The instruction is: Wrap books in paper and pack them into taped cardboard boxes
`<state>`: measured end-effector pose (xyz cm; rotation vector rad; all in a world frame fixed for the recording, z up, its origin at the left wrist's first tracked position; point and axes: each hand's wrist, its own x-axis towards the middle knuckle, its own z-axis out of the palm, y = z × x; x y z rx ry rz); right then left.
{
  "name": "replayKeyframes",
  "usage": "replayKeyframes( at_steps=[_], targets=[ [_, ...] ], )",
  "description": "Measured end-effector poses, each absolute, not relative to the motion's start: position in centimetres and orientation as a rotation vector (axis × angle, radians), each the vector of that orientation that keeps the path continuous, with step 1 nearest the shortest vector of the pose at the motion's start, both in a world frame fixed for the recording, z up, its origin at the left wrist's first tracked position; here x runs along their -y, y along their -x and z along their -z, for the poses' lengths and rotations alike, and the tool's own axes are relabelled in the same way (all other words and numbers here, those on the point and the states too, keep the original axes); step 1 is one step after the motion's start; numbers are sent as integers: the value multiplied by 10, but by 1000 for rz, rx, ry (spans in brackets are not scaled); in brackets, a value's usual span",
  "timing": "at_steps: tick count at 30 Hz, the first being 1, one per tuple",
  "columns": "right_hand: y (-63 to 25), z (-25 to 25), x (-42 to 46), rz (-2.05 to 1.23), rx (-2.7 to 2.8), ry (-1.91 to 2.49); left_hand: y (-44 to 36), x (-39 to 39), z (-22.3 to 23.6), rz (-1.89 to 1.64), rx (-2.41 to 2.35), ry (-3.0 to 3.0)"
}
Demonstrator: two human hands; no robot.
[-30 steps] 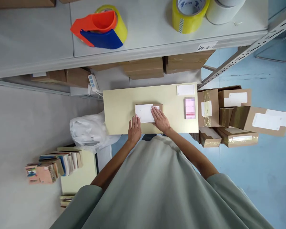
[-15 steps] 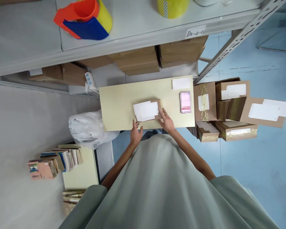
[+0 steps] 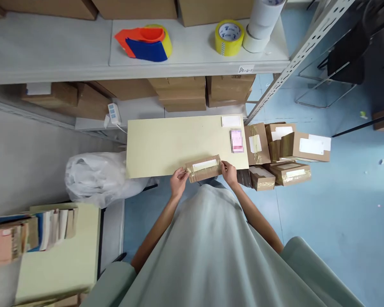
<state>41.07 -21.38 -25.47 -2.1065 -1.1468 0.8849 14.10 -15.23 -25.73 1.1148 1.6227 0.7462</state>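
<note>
A small taped cardboard box [image 3: 206,174] with a white label strip lies tilted at the near edge of the cream table [image 3: 160,140]. My left hand [image 3: 179,181] grips its left end, fingers closed at the corner. At the other end, my right hand [image 3: 229,173] has its thumb and fingers closed on the right corner. On the table's right side are a white label sheet [image 3: 231,121] and a pink printed card [image 3: 237,141], both apart from my hands.
Cardboard boxes [image 3: 257,143] are stacked right of the table. Behind it, a grey shelf [image 3: 192,70] holds a tape dispenser [image 3: 147,44], yellow tape [image 3: 229,38] and boxes. A white plastic bag [image 3: 92,175] sits at left, near a row of books [image 3: 51,228].
The box has come nearer to me and turned, now showing a taped side with a narrow label. Both hands have closed on its ends. My view has shifted, revealing more of the shelf.
</note>
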Motion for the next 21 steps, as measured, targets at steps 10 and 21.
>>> replayKeyframes(
  at_steps=[10,21],
  targets=[
    [-385,242,303,-917,1175,2103,-139,239,266,-739,-1616,-1056],
    [-446,210,393,-949,1046,2132,-177,300,241,-621,-1438,-1087]
  ],
)
